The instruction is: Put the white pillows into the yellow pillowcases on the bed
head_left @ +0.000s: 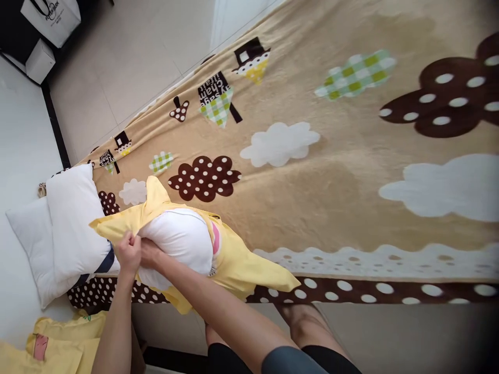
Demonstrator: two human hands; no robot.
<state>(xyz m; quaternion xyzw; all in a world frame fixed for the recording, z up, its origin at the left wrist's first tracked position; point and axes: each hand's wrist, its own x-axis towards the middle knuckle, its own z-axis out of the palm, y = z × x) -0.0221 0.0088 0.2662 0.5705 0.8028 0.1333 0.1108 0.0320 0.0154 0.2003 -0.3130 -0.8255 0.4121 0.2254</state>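
Observation:
A white pillow (181, 236) lies half inside a yellow pillowcase (237, 259) on the bed's near edge. My left hand (128, 251) pinches the yellow fabric at the case's open edge, fingers closed. My right hand (150, 254) presses against the white pillow at the opening; its fingers are partly hidden under the pillow and cloth. The two hands touch each other at the left end of the pillow.
A tan blanket (343, 171) with cloud and tree prints covers the bed. Two bare white pillows (66, 228) lie at the left. Another yellow case (58, 345) sits at bottom left. A white bag (50, 18) and a box (39, 61) stand on the tile floor.

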